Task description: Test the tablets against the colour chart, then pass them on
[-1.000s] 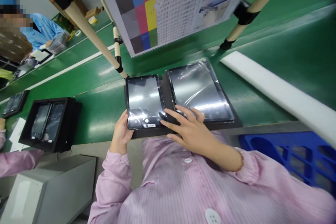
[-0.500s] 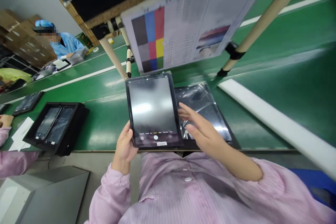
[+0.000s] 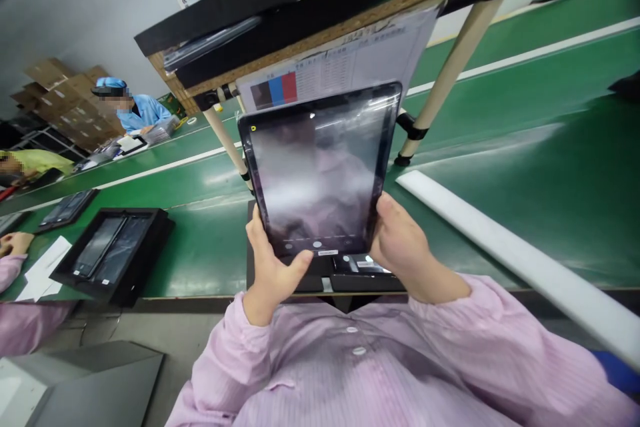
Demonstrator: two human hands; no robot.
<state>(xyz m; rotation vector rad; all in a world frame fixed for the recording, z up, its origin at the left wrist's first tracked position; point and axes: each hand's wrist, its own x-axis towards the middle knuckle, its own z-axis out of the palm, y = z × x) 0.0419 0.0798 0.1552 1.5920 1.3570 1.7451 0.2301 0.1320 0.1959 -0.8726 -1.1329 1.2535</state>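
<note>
I hold a black tablet (image 3: pixel 320 173) upright in front of me, its glossy screen facing me. My left hand (image 3: pixel 273 273) grips its lower left corner, thumb on the bottom bezel. My right hand (image 3: pixel 400 247) grips its lower right edge. Behind the tablet hangs a printed sheet with a colour chart (image 3: pixel 340 67) under a wooden shelf. Below the tablet a black tray (image 3: pixel 325 280) lies on the green belt, mostly hidden.
A second black tray (image 3: pixel 113 253) with tablets sits on the green belt (image 3: pixel 500 147) to the left, near another person's hand (image 3: pixel 15 243). A white foam strip (image 3: pixel 500 247) runs along the right. Shelf posts (image 3: pixel 450 73) stand behind. A grey box (image 3: pixel 85 387) is at lower left.
I lifted the tablet from the tray up toward the chart. My right hand left the second, bagged tablet and took hold of the raised tablet's right edge. The view tilted up.
</note>
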